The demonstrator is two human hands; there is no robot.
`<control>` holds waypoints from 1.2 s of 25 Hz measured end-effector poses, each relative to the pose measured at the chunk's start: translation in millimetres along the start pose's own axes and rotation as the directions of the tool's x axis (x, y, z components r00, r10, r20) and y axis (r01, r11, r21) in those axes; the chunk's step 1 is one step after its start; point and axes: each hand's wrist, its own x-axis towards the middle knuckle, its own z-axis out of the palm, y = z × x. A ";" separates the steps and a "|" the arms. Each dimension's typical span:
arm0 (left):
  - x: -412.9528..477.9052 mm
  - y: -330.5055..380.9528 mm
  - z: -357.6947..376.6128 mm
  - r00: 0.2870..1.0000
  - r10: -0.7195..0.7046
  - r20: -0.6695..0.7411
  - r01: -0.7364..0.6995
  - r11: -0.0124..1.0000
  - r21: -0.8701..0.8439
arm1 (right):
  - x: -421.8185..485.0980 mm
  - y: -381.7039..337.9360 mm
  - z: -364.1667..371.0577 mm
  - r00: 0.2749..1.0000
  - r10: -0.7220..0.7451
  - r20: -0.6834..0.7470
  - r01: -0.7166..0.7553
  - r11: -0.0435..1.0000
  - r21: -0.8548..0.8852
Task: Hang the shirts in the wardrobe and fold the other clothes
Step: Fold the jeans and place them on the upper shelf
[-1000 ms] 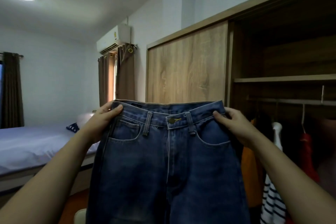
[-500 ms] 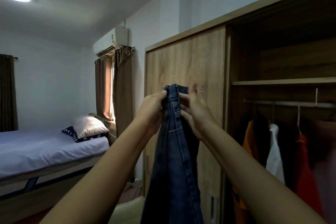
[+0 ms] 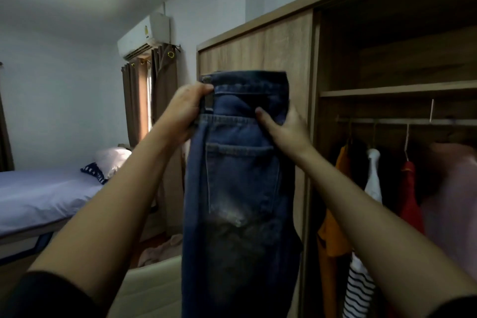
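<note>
**Desk:** A bedroom, a bed [image 3: 38, 196] along the left wall and a wooden wardrobe [image 3: 258, 54] standing open on the right. What is held up in the middle?

**Photographer:** A pair of blue jeans [image 3: 240, 188], doubled lengthwise with a back pocket facing the camera, raised in front of the wardrobe's sliding door. The left hand [image 3: 184, 111] grips the waistband at its left edge, fingers curled round the cloth. The right hand [image 3: 284, 129] pinches the right edge just below the waistband, thumb on the front.

**Desk:** What can't be made out?

**Photographer:** The jeans' legs run off the bottom edge. The right hand's fingers lie behind the denim. On the rail [image 3: 387, 121] hang an orange garment [image 3: 333, 227], a white one [image 3: 373, 178] and a red one [image 3: 410, 193]. A striped top [image 3: 358, 289] is cut off below, and a pinkish garment [image 3: 449, 201] at far right is too blurred to identify.

**Desk:** And against half a second ago?

**Photographer:** Then the hands met at the top and the jeans showed edge-on, a narrow strip. Now the hands sit apart and the flat folded face is turned to the camera.
</note>
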 end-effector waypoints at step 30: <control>-23.3 -84.8 -70.7 0.824 -0.567 -0.015 0.550 0.805 -0.221 | -87.8 43.0 -25.6 0.845 0.442 0.302 -0.514 0.827 0.228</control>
